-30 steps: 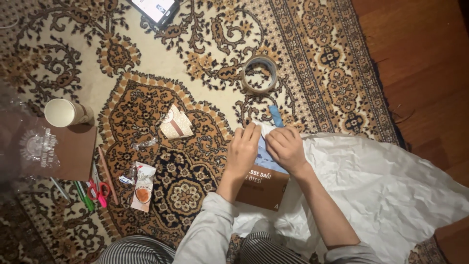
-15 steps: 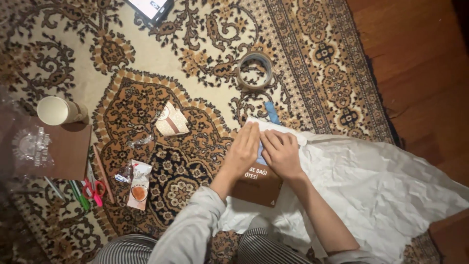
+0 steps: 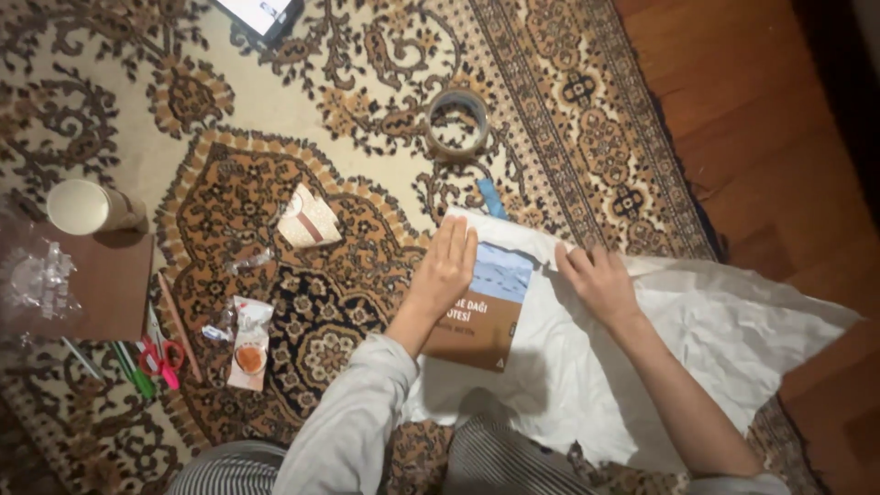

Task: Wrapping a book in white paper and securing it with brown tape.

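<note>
The left hand [image 3: 446, 266] lies flat, fingers straight and pressed together, pointing away from the person, its palm down on the left edge of a book [image 3: 483, 312] with a brown and blue cover; nothing is gripped, the hand only presses. Its wrist runs back and down to a forearm in a light grey sleeve [image 3: 353, 412], bent at the elbow near the lower edge of the view. The right hand [image 3: 596, 280] is also palm down, fingers spread a little and unclenched, their tips on the upper fold of a large sheet of white crumpled paper [image 3: 697, 330] just to the right of the book; it holds nothing, resting on the paper. Its bare forearm slants down to the right toward the corner of the view. The two hands are apart, with the book's blue upper part between them. The book lies on the white paper, which spreads over a patterned carpet [image 3: 275, 147] and onto the wooden floor [image 3: 779, 110]. A roll of tape [image 3: 457, 122] lies on the carpet beyond the book, and a small blue object [image 3: 491, 197] lies just above the paper's top edge. Well to the left are a paper cup [image 3: 84, 206], a brown board [image 3: 110, 284] and red-handled scissors [image 3: 162, 353].
</note>
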